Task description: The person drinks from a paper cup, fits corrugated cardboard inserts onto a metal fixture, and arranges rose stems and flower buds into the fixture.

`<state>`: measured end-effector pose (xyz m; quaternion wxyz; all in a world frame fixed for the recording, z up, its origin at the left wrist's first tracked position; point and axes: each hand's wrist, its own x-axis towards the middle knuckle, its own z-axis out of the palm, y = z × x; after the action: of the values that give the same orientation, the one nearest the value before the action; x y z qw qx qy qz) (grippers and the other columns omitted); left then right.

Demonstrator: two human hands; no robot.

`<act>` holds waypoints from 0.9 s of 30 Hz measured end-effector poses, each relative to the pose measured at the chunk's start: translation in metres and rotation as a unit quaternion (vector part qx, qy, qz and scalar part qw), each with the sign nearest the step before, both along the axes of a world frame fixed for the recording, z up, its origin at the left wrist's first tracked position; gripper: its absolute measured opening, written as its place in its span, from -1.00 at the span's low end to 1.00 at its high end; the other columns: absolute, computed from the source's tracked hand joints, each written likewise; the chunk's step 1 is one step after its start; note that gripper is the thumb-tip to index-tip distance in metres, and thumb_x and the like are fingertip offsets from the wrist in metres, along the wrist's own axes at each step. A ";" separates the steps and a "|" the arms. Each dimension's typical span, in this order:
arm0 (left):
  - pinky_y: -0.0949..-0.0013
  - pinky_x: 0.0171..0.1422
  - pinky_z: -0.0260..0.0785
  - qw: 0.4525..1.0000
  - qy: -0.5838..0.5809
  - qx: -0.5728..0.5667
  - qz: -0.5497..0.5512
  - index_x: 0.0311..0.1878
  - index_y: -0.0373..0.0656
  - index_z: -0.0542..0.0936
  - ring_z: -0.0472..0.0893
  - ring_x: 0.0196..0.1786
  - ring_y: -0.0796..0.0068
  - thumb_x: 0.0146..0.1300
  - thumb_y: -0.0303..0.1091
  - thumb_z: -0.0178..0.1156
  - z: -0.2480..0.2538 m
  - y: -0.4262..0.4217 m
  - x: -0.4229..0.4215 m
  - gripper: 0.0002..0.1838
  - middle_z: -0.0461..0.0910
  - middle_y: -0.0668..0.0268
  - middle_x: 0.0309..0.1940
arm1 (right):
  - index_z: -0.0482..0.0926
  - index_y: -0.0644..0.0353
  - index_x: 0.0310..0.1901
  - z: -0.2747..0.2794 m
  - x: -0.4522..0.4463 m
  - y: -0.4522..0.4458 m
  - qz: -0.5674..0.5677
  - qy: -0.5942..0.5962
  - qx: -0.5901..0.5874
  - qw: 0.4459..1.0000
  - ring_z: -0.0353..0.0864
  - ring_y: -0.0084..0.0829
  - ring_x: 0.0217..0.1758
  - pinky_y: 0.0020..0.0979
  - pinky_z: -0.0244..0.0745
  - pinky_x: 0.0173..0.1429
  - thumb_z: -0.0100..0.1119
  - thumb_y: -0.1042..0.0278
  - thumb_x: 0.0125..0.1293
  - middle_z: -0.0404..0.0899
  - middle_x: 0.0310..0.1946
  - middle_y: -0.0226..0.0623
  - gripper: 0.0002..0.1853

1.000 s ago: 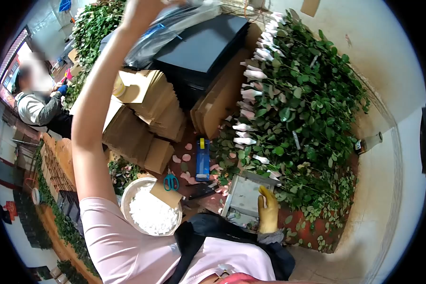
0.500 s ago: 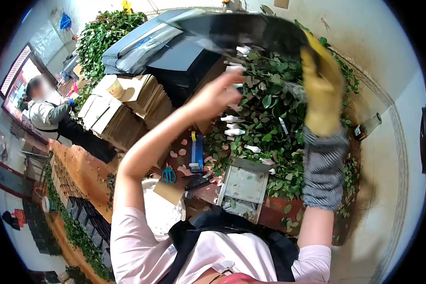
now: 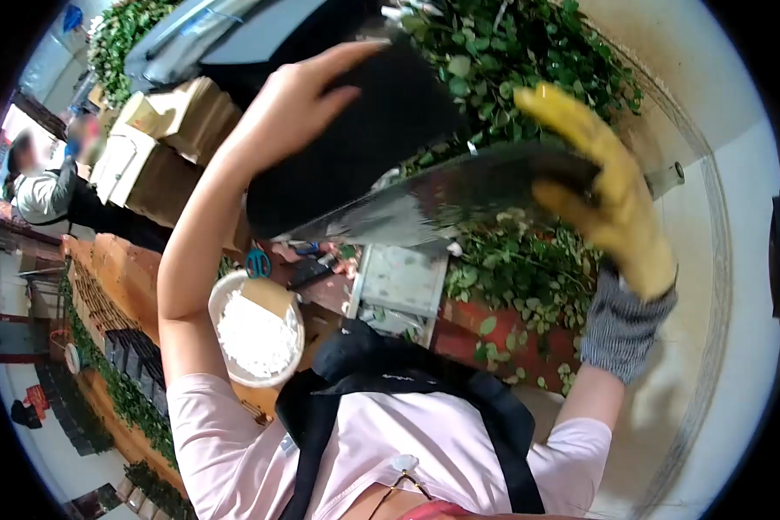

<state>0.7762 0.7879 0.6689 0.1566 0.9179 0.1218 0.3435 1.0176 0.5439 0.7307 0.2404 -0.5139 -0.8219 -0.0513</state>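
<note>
A black sheet with a clear, shiny plastic side (image 3: 355,156) spans the space between my hands, above the work table. My bare left hand (image 3: 299,108) is at its upper left part, thumb and fingers apart. At the sheet's right end, my right hand (image 3: 607,186) in a yellow glove has the edge between its thumb and fingers; that hand is partly blurred. Behind and under the sheet lie leafy stems (image 3: 529,78), some with pale wrapped heads.
A tub of white pieces (image 3: 258,342), teal scissors (image 3: 257,263) and a metal tray (image 3: 399,282) lie nearer me. Stacked cardboard (image 3: 152,173) and dark sheets (image 3: 260,35) stand at left and back. A person (image 3: 48,195) works far left. A bottle (image 3: 666,179) lies right.
The black sheet has come down from above the stems to in front of me, in my gloved hand. My left hand has moved up and left, onto the sheet.
</note>
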 end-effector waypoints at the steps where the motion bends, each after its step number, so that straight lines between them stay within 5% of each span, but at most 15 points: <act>1: 0.27 0.17 0.53 0.999 0.002 -0.012 -0.051 0.35 -0.09 0.46 0.69 0.09 0.08 0.28 -0.55 0.21 0.008 -0.038 0.005 -0.46 0.65 0.14 0.13 | 0.68 0.18 -0.09 -0.002 0.006 0.009 -0.026 0.033 -0.032 0.999 0.40 -0.06 0.43 -0.09 0.20 0.52 0.29 0.51 0.16 0.54 0.28 -0.21 -0.75; 3: 0.25 0.16 0.54 0.991 -0.065 -0.040 -0.107 0.31 -0.16 0.50 0.67 0.11 0.02 0.20 -0.66 0.23 -0.003 -0.083 0.010 -0.44 0.65 0.09 0.11 | 0.68 0.19 -0.11 -0.015 0.010 0.023 0.028 0.054 -0.076 0.995 0.44 -0.07 0.38 -0.14 0.27 0.46 0.33 0.46 0.17 0.57 0.23 -0.21 -0.77; 5: 0.24 0.15 0.55 0.994 -0.051 -0.033 -0.092 0.29 -0.23 0.49 0.69 0.09 0.10 0.15 -0.71 0.25 -0.036 -0.097 -0.002 -0.42 0.68 0.10 0.07 | 0.68 0.18 -0.14 -0.025 0.003 0.028 0.081 0.082 -0.256 0.960 0.53 -0.09 0.26 -0.16 0.36 0.36 0.39 0.45 0.12 0.61 0.15 -0.20 -0.76; 8: 0.29 0.05 0.56 0.988 -0.058 -0.141 0.013 0.26 -0.25 0.49 0.74 -0.02 0.20 0.19 -0.63 0.31 -0.112 -0.094 -0.040 -0.47 0.72 0.12 -0.06 | 0.69 0.07 -0.29 -0.093 0.000 0.003 0.027 0.056 -0.146 0.987 0.61 -0.16 -0.04 -0.18 0.52 0.07 0.54 0.30 0.00 0.63 -0.27 -0.26 -0.76; 10: 0.31 -0.26 0.55 0.963 -0.006 -0.236 0.132 -0.07 -0.23 0.64 0.72 -0.35 0.19 0.29 -0.51 0.27 -0.190 -0.086 -0.076 -0.84 0.70 0.16 -0.39 | 0.68 0.01 -0.35 -0.154 -0.018 -0.012 -0.046 0.027 -0.160 0.986 0.58 -0.20 -0.03 -0.19 0.50 0.03 0.53 0.27 -0.01 0.62 -0.30 -0.32 -0.79; 12: 0.21 -0.39 0.47 0.933 0.112 -0.288 0.182 -0.28 -0.20 0.65 0.62 -0.49 0.07 0.38 -0.33 0.21 -0.256 -0.083 -0.097 -0.84 0.59 0.09 -0.56 | 0.66 0.03 -0.38 -0.205 -0.051 -0.012 -0.116 0.002 -0.156 0.981 0.57 -0.24 -0.10 -0.24 0.47 0.03 0.49 0.28 -0.01 0.60 -0.36 -0.34 -0.82; 15: 0.19 -0.24 0.52 0.961 0.207 -0.183 0.013 -0.26 -0.13 0.63 0.67 -0.25 0.12 0.24 -0.31 0.25 -0.343 -0.074 -0.092 -0.88 0.67 0.17 -0.29 | 0.53 0.01 -0.53 -0.246 -0.093 0.024 -0.111 -0.022 -0.211 0.971 0.56 -0.34 -0.28 -0.29 0.45 -0.05 0.40 0.24 -0.13 0.54 -0.50 -0.38 -0.80; 17: 0.18 0.07 0.49 0.935 0.305 -0.076 -0.162 -0.06 -0.08 0.64 0.61 0.08 0.08 0.22 -0.29 0.21 -0.378 -0.067 -0.067 -0.76 0.63 0.16 0.04 | 0.52 0.02 -0.55 -0.272 -0.111 0.040 -0.090 0.002 -0.240 0.966 0.57 -0.33 -0.31 -0.29 0.45 -0.06 0.39 0.25 -0.16 0.52 -0.53 -0.38 -0.80; 19: 0.15 0.32 0.36 0.970 0.178 0.003 -0.167 0.13 -0.08 0.60 0.48 0.28 0.00 0.23 -0.28 0.17 -0.402 -0.084 -0.040 -0.61 0.55 0.14 0.21 | 0.51 0.06 -0.55 -0.287 -0.119 0.049 -0.073 0.037 -0.243 0.967 0.56 -0.28 -0.34 -0.26 0.46 -0.09 0.41 0.28 -0.17 0.51 -0.55 -0.36 -0.78; 20: 0.04 0.45 0.23 0.944 0.304 0.023 -0.130 0.27 -0.05 0.54 0.45 0.32 0.05 0.25 -0.24 0.12 -0.425 -0.099 -0.029 -0.51 0.54 0.17 0.25 | 0.52 0.08 -0.54 -0.292 -0.119 0.051 -0.069 0.047 -0.239 0.967 0.56 -0.25 -0.35 -0.24 0.46 -0.10 0.42 0.28 -0.16 0.51 -0.56 -0.34 -0.78; 21: 0.04 0.45 0.23 0.945 0.294 0.024 -0.144 0.27 -0.05 0.54 0.45 0.32 0.05 0.25 -0.24 0.12 -0.422 -0.101 -0.024 -0.51 0.54 0.17 0.25 | 0.52 0.10 -0.53 -0.297 -0.118 0.053 -0.066 0.057 -0.235 0.968 0.55 -0.22 -0.36 -0.23 0.47 -0.11 0.43 0.28 -0.14 0.50 -0.57 -0.33 -0.77; 23: -0.09 0.44 0.20 0.933 0.276 -0.188 -0.136 0.24 -0.05 0.56 0.46 0.31 0.05 0.26 -0.17 0.11 -0.410 -0.099 -0.016 -0.52 0.54 0.18 0.24 | 0.58 0.10 -0.47 -0.291 -0.094 0.055 0.029 0.064 -0.257 0.964 0.56 -0.22 -0.35 -0.22 0.46 -0.11 0.39 0.24 0.00 0.54 -0.54 -0.31 -0.81; 24: -0.19 0.45 0.15 0.954 0.235 -0.159 -0.098 0.27 -0.01 0.53 0.50 0.27 0.08 0.24 -0.07 0.16 -0.443 -0.107 -0.016 -0.47 0.57 0.19 0.20 | 0.64 0.10 -0.39 -0.271 -0.080 0.064 0.049 0.044 -0.362 0.930 0.57 -0.22 -0.30 -0.22 0.46 -0.07 0.36 0.19 0.13 0.57 -0.50 -0.30 -0.82; 26: -0.09 0.59 -0.07 0.861 0.478 -0.075 -0.156 0.43 0.06 0.37 0.27 0.48 0.17 0.14 0.30 0.21 -0.410 -0.100 -0.004 -0.16 0.32 0.17 0.44 | 0.66 0.10 -0.26 -0.241 -0.062 0.077 -0.051 0.000 -0.338 0.940 0.61 -0.21 -0.12 -0.22 0.46 0.08 0.38 0.10 0.16 0.66 -0.27 -0.25 -0.74; 27: -0.06 0.63 -0.17 0.923 0.356 0.012 -0.146 0.49 0.09 0.31 0.15 0.56 0.21 0.10 0.43 0.18 -0.401 -0.099 -0.011 -0.04 0.20 0.17 0.52 | 0.66 0.11 -0.21 -0.236 -0.057 0.085 -0.096 -0.038 -0.291 0.951 0.62 -0.19 -0.02 -0.21 0.45 0.16 0.39 0.07 0.16 0.68 -0.16 -0.22 -0.69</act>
<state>0.7650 0.6887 0.2678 0.1410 0.9891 0.0298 -0.0311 0.9609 0.6287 0.4944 0.0431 -0.6355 -0.7565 0.1482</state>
